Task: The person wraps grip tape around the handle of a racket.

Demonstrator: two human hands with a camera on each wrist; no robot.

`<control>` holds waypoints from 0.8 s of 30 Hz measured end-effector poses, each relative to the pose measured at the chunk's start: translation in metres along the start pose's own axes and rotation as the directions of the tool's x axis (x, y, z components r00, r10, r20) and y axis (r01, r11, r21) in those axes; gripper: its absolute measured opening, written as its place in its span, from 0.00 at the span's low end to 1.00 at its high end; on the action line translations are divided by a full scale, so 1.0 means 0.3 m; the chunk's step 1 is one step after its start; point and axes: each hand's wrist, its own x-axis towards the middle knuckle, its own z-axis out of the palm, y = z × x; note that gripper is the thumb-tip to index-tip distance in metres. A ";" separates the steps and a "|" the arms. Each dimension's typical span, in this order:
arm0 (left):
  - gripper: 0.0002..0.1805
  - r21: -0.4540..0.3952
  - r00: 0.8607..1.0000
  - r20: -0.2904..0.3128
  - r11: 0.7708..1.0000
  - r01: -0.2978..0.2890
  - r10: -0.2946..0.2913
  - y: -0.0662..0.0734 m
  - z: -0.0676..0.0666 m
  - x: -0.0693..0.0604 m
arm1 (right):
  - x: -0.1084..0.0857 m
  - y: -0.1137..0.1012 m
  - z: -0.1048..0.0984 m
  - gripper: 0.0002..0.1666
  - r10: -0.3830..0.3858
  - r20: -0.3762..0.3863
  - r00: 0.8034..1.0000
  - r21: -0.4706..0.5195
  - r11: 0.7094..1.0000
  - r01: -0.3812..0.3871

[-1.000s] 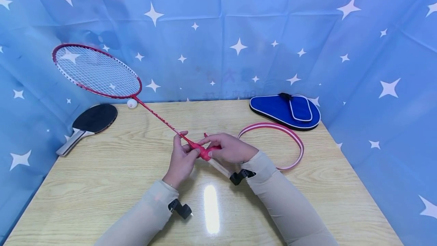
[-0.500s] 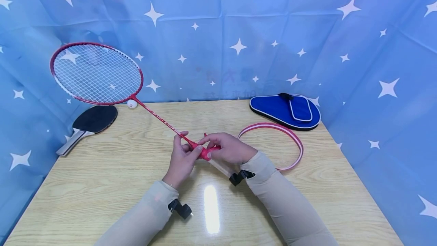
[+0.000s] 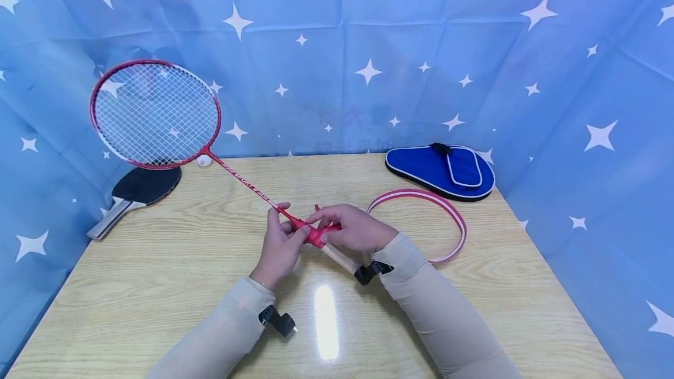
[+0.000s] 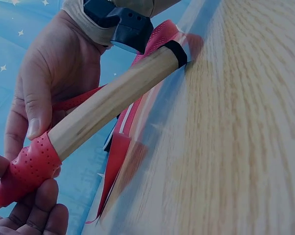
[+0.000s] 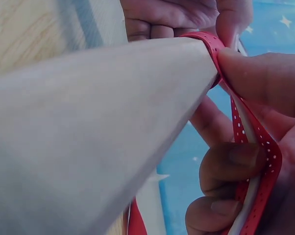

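Note:
A red badminton racket [image 3: 244, 182] slants across the table, its strung head up and to the left. My left hand [image 3: 279, 253] grips it where the shaft meets the handle, the thumb on top. Perforated red grip tape [image 4: 32, 164] covers the upper end of the handle; below it the wood [image 4: 108, 93] is bare down to a black end band. My right hand [image 3: 360, 230] pinches the tape between thumb and forefinger at the edge of the wrap. In the right wrist view the loose strip [image 5: 267, 171], white-backed, runs through that hand's curled fingers.
The tape's free length loops on the wooden table [image 3: 184, 309] to the right. A blue paddle case [image 3: 421, 165] lies behind it. At the far left are a black table tennis paddle [image 3: 147, 185] and a white ball [image 3: 204, 160]. A starry blue curtain [image 3: 326, 51] surrounds the table.
The racket has rolled about its shaft, so its strung face now shows rounder and the lettering on the shaft is visible. Both hands stay in nearly the same place.

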 end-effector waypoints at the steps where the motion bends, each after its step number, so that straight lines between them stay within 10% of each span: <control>1: 0.35 0.002 1.000 0.001 1.000 0.000 0.000 -0.001 0.000 0.001 | 0.001 0.001 0.000 0.27 0.005 0.002 1.000 0.002 1.000 -0.005; 24: 0.39 0.055 0.999 -0.002 0.997 0.048 -0.048 0.011 0.003 -0.005 | -0.001 0.002 -0.002 0.30 -0.010 0.040 0.999 0.045 0.999 0.008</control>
